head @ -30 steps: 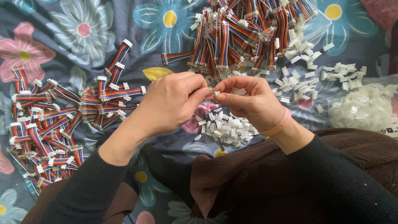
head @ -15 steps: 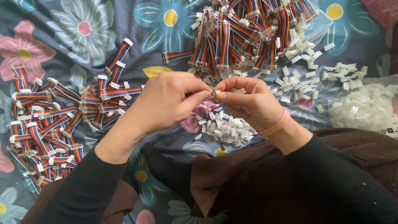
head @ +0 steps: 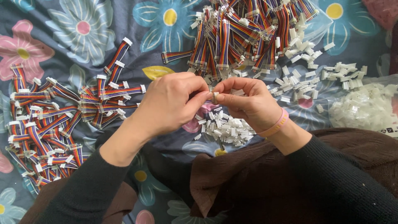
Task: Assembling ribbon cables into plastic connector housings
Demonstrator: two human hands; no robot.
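Pinching with both hands, the person holds one tiny piece in the middle of the picture, above a dark cloth with big painted flowers (head: 62, 37). The left hand (head: 168, 103) has its fingers pressed together on the small striped cable end with a pale plug (head: 214, 98). The right hand (head: 248, 101) has its thumb and fingers squeezed on the same little piece from the other side. The fingertips of both hands meet there.

The little piece is mostly hidden by the fingers. Only a small bit of it shows, so its full shape is hard to make out.

Just below the hands lies a small heap of white plastic plugs (head: 226, 126). At the top sits a big pile of short rainbow ribbon cables (head: 244, 33), cut off by the top edge. To the left lies another spread-out pile of rainbow cables with white ends (head: 49, 120). More loose white plugs (head: 306, 79) are scattered to the right of the hands.

At the right edge sits a clear plastic bag full of white plugs (head: 365, 105), partly cut off. A small white label with dark marks (head: 389, 130) shows at its lower corner. A pink band (head: 275, 126) goes round the right wrist. A brown blanket (head: 257, 178) covers the lap.
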